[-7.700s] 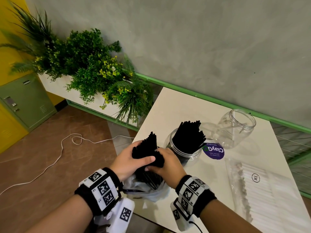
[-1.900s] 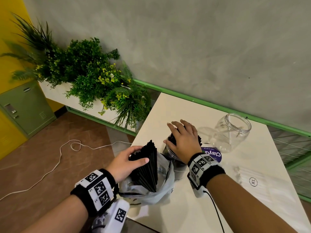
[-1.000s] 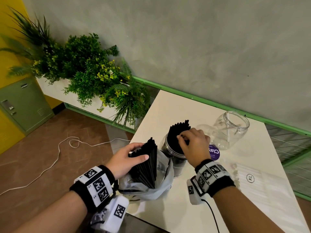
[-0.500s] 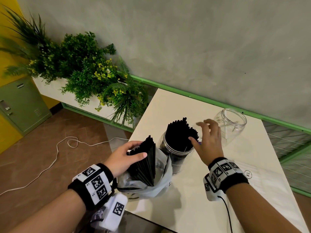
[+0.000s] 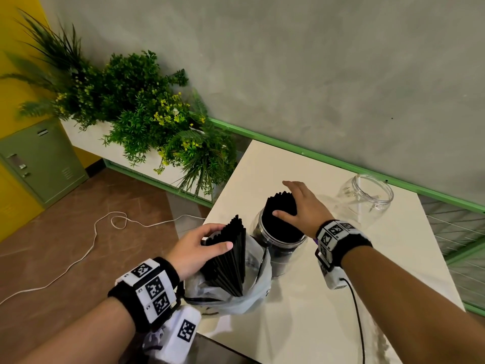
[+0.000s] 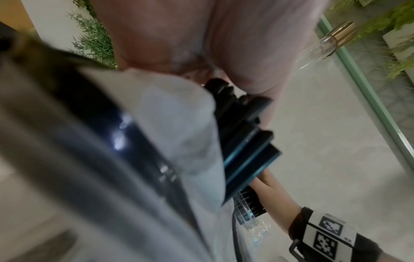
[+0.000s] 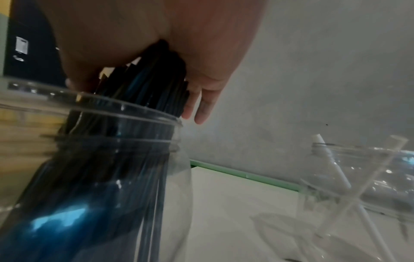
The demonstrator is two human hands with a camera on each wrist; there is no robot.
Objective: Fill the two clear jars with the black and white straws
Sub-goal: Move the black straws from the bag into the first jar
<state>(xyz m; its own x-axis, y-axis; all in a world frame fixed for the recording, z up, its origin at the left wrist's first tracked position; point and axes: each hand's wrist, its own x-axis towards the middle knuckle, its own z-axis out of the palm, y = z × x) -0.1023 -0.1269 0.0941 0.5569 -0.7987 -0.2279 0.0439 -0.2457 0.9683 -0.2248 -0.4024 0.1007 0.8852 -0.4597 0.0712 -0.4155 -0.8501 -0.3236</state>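
Observation:
A clear jar [image 5: 278,248] [image 7: 112,177] stands mid-table, packed with black straws [image 5: 280,216] [image 7: 156,79] that stick out above its rim. My right hand [image 5: 301,208] [image 7: 179,44] lies over their tops, thumb on the near side and straight fingers down the far side. My left hand [image 5: 199,245] [image 6: 201,35] grips a second bundle of black straws [image 5: 231,258] [image 6: 246,133] standing in a crumpled plastic bag [image 5: 252,292] at the table's near left corner. The other clear jar [image 5: 367,198] [image 7: 358,177] stands at the back right with a white straw [image 7: 325,154] leaning in it.
The white table [image 5: 315,324] ends at a green rail [image 5: 315,156] along the grey wall. A planter of green foliage [image 5: 147,122] sits left of the table. A green cabinet [image 5: 39,158] and a white cable [image 5: 78,258] are on the brown floor.
Half a second ago my right hand hovered open just right of the filled jar. It has moved left and down onto the straw tops. The left hand has kept its hold on the bagged bundle.

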